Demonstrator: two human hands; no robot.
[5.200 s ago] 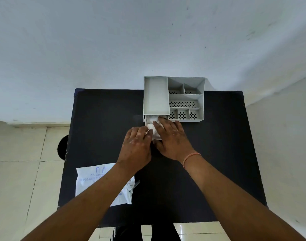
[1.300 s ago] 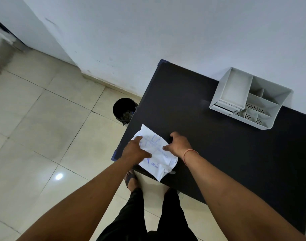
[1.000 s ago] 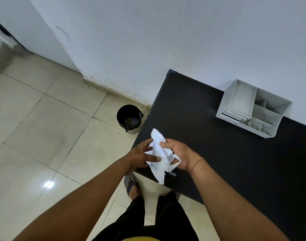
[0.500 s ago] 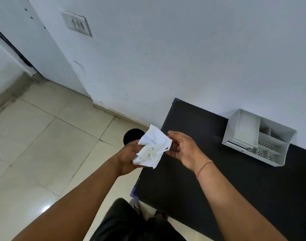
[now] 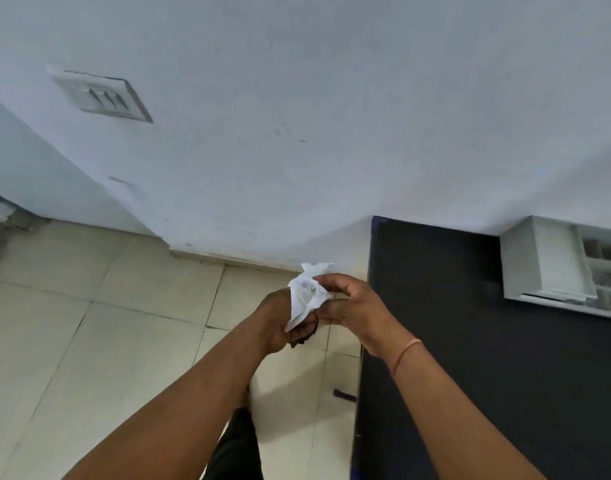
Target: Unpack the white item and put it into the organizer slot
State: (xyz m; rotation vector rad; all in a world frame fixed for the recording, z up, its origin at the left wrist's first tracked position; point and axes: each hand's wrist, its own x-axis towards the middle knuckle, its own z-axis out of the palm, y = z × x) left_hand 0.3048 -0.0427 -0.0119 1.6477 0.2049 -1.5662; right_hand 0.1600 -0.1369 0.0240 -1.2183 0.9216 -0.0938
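Note:
A crumpled white wrapper (image 5: 306, 294) with faint blue print is bunched between both hands, held in the air over the floor just left of the black table (image 5: 470, 358). My left hand (image 5: 280, 323) is closed around its lower part. My right hand (image 5: 352, 306) pinches its upper right side with thumb and fingers. The grey-white organizer (image 5: 539, 268) stands on the table's far right, against the wall, partly cut off by the frame edge. The white item itself is not visible.
A white wall (image 5: 332, 133) with a switch plate (image 5: 103, 97) rises behind. Beige floor tiles (image 5: 106, 341) lie to the left. My dark trouser leg (image 5: 234, 448) shows below the arms.
Both hands lifted the wrapper off the table's corner and crumpled it smaller. They carried it left, past the table edge. The view swung left and the black bin is now out of sight.

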